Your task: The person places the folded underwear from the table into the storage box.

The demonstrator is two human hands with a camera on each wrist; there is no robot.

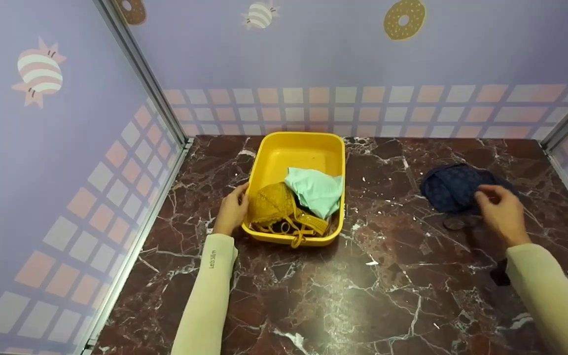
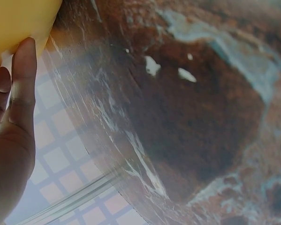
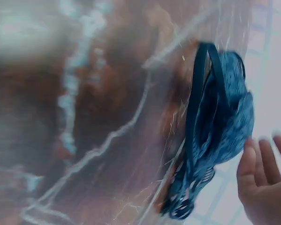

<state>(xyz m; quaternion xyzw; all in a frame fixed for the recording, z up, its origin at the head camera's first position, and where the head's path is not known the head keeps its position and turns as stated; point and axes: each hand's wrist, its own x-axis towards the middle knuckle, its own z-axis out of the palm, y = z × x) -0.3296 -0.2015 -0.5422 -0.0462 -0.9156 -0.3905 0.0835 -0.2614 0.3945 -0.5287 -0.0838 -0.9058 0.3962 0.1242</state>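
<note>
A yellow tray stands on the table, a mustard lace bra at its near left and a mint-green piece of cloth at its right. My left hand touches the tray's left side; in the left wrist view its fingers stretch up against the yellow wall. At the right lies a navy bra, its straps and cups showing in the right wrist view. My right hand is over its near right side, fingers extended and loose, holding nothing that I can see. Whether the fingertips touch the fabric is unclear.
The table has a dark red marbled top. A patterned lilac wall rises behind it, with another panel on the left and one at the right edge. Metal framing runs along the corner.
</note>
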